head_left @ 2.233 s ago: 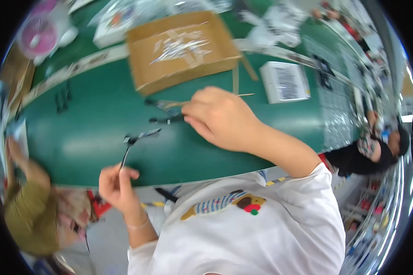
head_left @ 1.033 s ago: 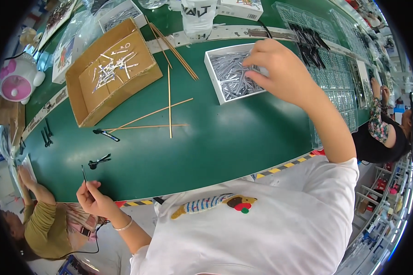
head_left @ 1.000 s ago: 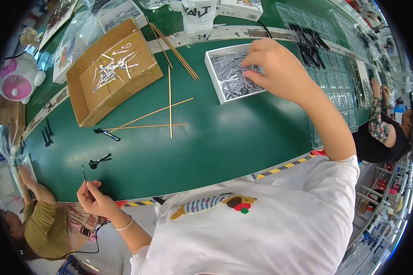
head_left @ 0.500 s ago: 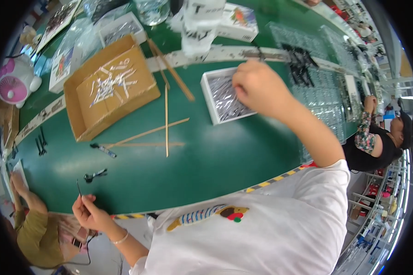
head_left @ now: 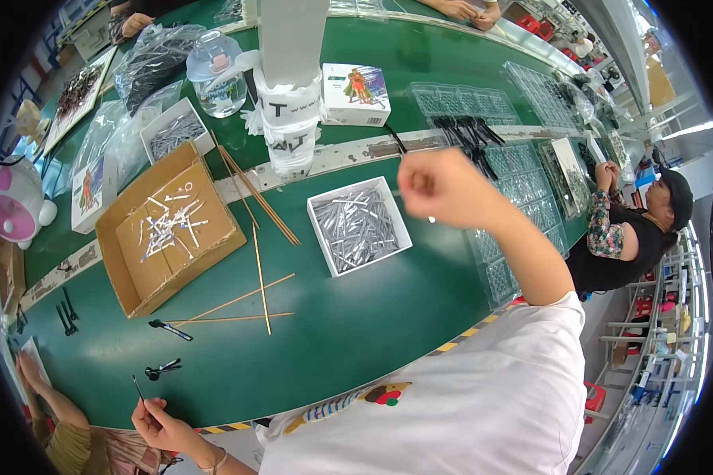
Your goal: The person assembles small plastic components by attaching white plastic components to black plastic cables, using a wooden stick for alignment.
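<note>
My left hand, at the table's near left edge, pinches a thin dark stick that points up from the fingertips. My right hand is closed and raised, just right of a white open box full of small grey strips. Whatever its curled fingers hold, if anything, is hidden. Beyond the left hand lie a small cluster of black pieces and a dark pen-like piece.
Left of the white box are several thin wooden sticks and a cardboard tray of white scraps. Farther back stand a white-wrapped post and a printed box. Clear plastic trays lie right; co-workers sit both sides.
My right hand has come out of the white box and moved to its right side, uncovering the grey strips. The whole view has shifted. My left hand still pinches the thin stick.
</note>
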The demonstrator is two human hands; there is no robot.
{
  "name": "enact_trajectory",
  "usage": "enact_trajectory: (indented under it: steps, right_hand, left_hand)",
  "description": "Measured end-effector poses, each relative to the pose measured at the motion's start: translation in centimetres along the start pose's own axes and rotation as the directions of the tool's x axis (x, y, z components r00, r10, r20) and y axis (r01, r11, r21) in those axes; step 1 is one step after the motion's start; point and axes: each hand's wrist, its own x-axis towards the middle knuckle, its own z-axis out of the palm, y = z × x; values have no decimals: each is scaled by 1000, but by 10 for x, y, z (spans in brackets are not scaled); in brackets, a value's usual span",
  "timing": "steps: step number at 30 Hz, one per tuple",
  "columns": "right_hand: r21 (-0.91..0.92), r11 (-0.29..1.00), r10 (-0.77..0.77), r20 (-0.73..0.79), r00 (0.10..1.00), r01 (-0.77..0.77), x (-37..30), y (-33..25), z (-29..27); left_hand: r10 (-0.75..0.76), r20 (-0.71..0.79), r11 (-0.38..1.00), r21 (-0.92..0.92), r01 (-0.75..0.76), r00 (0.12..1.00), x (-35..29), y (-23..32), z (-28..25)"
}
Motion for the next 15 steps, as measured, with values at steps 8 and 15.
enact_trajectory:
  steps: [8, 15]
  right_hand:
    - [190, 936, 351, -572, 742, -297, 80, 180, -79]
    - [379, 844, 534, -661, 527, -380, 160, 271, -128]
  left_hand:
    - [-35, -19, 999, 23, 36, 999, 2, 8, 9]
    - [-1, -56, 999, 43, 4, 998, 1, -13, 2]
